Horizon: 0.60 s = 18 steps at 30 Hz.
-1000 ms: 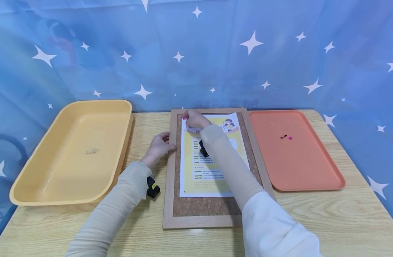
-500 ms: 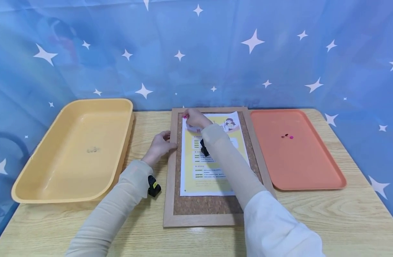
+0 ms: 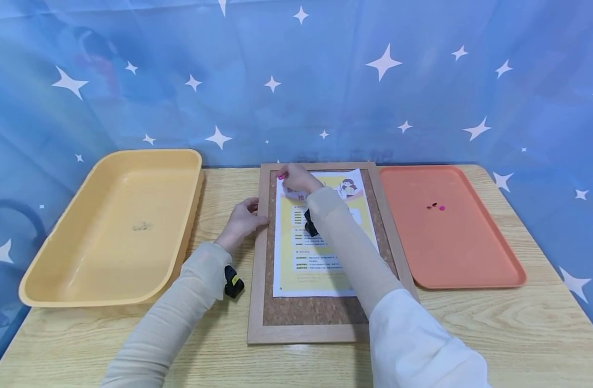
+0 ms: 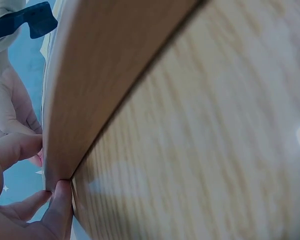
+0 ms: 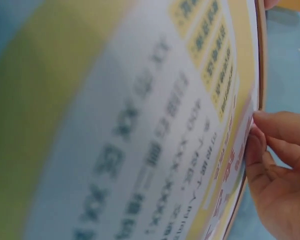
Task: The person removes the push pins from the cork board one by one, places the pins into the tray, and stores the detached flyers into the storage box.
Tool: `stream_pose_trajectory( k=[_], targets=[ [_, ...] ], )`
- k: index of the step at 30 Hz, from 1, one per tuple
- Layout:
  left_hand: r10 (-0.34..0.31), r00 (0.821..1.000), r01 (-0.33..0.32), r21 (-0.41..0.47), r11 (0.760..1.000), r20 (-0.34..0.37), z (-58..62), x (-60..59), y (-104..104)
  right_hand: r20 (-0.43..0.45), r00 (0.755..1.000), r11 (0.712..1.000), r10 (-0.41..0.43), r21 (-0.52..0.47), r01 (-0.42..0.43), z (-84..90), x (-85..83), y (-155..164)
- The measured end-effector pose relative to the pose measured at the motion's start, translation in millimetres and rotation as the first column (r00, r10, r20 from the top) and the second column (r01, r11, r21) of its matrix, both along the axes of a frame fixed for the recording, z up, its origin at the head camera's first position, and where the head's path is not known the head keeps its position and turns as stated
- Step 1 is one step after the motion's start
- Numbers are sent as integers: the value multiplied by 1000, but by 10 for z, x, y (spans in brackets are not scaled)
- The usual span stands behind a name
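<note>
Two hands on one cork board (image 3: 257,280), head view. Board flat on the wooden table (image 3: 471,334), between a yellow tray (image 3: 59,280) to the left and an orange tray (image 3: 471,269) to the right. Printed sheet (image 3: 321,258) lying on the cork. Right hand (image 3: 296,179) at the sheet's top left corner, fingertips pinched on a pink pin (image 3: 280,176). Left hand (image 3: 240,221) against the board's left side, fingers curled onto the frame. Top right corner of the sheet lifted and curling, no pin seen there; none seen at the two lower corners either. Loose pins (image 3: 435,206), two or three, in the orange tray, well apart from the board. Yellow tray bare but for a faint mark.

Left wrist view: frame edge of the board (image 4: 90,100) filling the picture, table grain (image 4: 215,150) beside it. Fingers (image 4: 60,205) of the left hand gripping that edge, thumb opposite. Hold judged firm enough to steady the board.

Right wrist view: sheet (image 5: 140,125) close and blurred, print unreadable. Right hand (image 5: 280,175) at the sheet's edge, fingers curled together. Pin itself not made out here.

Judgement on progress: one corner only under attention; the other three loose as far as visible; spare pins waiting in the orange tray. Whether pin going in or coming out: cannot tell.
</note>
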<state>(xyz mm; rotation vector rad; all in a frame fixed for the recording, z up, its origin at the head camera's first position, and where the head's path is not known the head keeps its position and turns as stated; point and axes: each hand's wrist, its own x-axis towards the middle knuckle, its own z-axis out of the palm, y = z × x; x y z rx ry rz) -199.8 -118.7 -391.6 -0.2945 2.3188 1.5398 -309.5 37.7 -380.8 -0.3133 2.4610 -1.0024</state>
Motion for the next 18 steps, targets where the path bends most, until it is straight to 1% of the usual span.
stream_pose_trajectory(
  k=[5,12,18],
  targets=[
    [-2,1000,2,3,1000,-4,-6,-3,3,-9,1000,1000,3,-20,-3,4,9,8],
    [-3,1000,3,-1,1000,-7,-8,2,-7,-23,1000,1000,12,-15,-12,-12,5,-3],
    [-14,1000,14,-5,1000,-23,-2,8,-10,-13,1000,999,5,-40,-5,-33,11,-5]
  ],
)
